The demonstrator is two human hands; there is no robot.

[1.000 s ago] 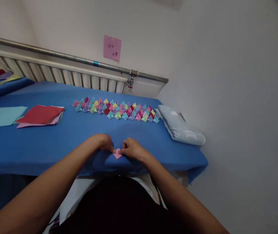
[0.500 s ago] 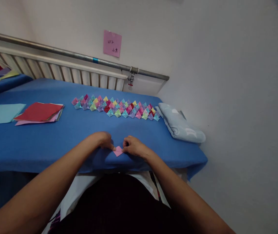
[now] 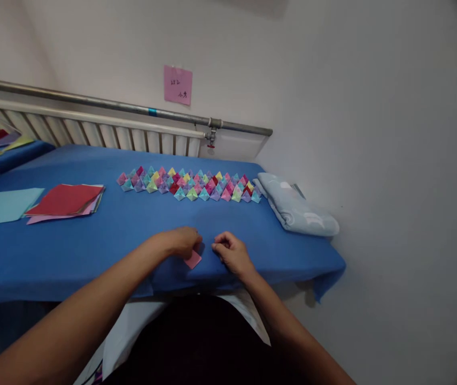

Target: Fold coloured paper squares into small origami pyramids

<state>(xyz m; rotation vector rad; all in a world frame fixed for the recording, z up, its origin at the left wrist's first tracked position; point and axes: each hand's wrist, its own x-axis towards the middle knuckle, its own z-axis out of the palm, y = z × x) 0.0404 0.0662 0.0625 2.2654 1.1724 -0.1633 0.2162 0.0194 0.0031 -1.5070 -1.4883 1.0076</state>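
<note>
My left hand (image 3: 186, 243) is closed on a small folded piece of pink paper (image 3: 193, 260) near the front edge of the bed. Part of the paper is hidden under my fingers. To its right, my right hand (image 3: 231, 251) hovers apart from the paper with its fingers curled in, and nothing shows between them. Behind both hands stand rows of small folded paper pieces (image 3: 192, 193) in pink, blue, yellow, green, purple and red.
On the left lie a stack of coloured paper topped by a red sheet (image 3: 66, 200) and a light blue sheet (image 3: 4, 206). A folded pale blanket (image 3: 298, 206) rests at the right end of the blue bedsheet (image 3: 132, 235). Along the wall run a radiator (image 3: 132, 138) and a pipe (image 3: 111, 107).
My right hand has let go of the pink paper and moved right. My left hand now covers more of the paper, which has turned. The view has tilted up slightly.
</note>
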